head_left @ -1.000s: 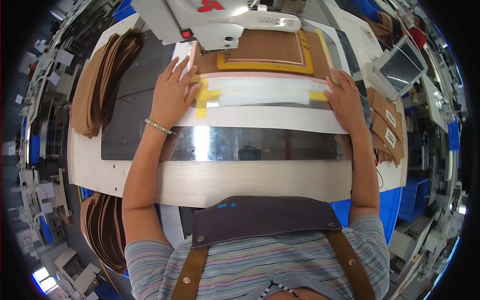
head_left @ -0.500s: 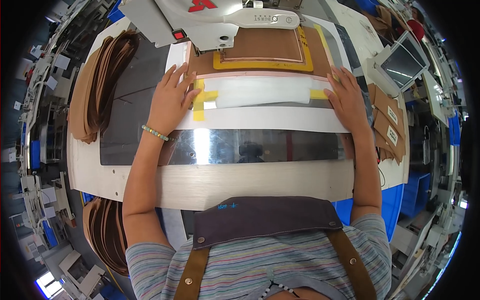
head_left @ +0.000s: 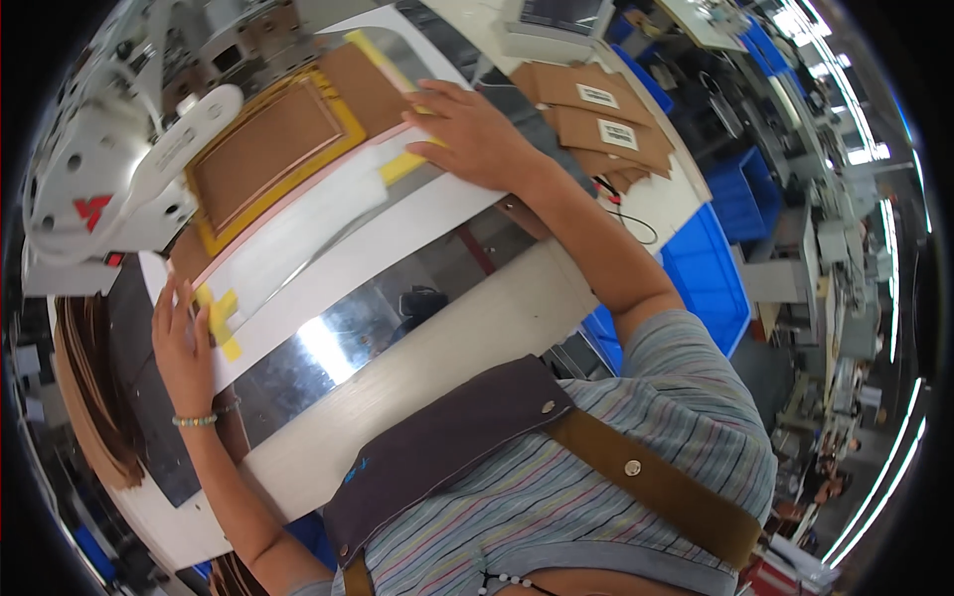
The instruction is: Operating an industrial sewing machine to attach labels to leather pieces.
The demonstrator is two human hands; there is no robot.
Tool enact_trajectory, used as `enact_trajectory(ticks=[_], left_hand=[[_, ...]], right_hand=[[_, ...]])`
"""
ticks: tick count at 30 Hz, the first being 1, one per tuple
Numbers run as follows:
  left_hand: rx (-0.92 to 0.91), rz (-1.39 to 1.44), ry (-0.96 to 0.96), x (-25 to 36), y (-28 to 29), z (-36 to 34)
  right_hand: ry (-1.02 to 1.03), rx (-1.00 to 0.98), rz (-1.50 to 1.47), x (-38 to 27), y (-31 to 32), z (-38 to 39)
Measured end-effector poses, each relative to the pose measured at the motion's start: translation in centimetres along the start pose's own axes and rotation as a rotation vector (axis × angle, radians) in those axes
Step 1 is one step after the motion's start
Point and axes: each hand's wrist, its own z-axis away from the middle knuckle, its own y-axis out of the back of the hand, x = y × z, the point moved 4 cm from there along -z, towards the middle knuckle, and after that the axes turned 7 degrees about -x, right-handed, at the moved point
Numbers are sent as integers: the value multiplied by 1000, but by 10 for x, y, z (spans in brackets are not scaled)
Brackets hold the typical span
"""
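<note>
My left hand (head_left: 183, 343) lies with its fingers apart on the left end of a flat white template (head_left: 343, 281), beside crossed strips of yellow tape (head_left: 225, 310). On the other end rests my right hand (head_left: 475, 136), its fingers outstretched near another yellow tape strip (head_left: 402, 166). Between them runs a whitish translucent strip (head_left: 298, 226). Beyond it lies a brown panel (head_left: 370, 97), with a yellow rectangular frame (head_left: 348, 127) on top. The white head of a sewing machine (head_left: 84, 169) stands over the frame's left side; its needle area is hidden.
A stack of brown pieces (head_left: 89, 377) hangs over the table's left side. Brown pieces with white labels (head_left: 636, 109) lie at the right, below a screen unit (head_left: 556, 20). A blue bin (head_left: 711, 273) stands by the table's right edge. A shiny metal plate (head_left: 388, 298) spans the front.
My view has turned to the right and tilted, so the table now slants up to the right. Both hands stay on the template's ends; the panel and frame keep their place between them.
</note>
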Motion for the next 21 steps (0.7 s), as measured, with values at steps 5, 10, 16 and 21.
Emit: enact_trajectory(ticks=[5,10,16,21], left_hand=[[-25,-11,7,2,-2,-6],[-33,2,5,3,-3,-7],[-41,-15,22,1,4,2],[-132,123,48,-12,28,6]], right_hand=[[-161,78,35,32,48,4],[-575,18,145,149,133,67],[-792,-400,-152,249,83,134],[-797,-199,-300,239,106,126]])
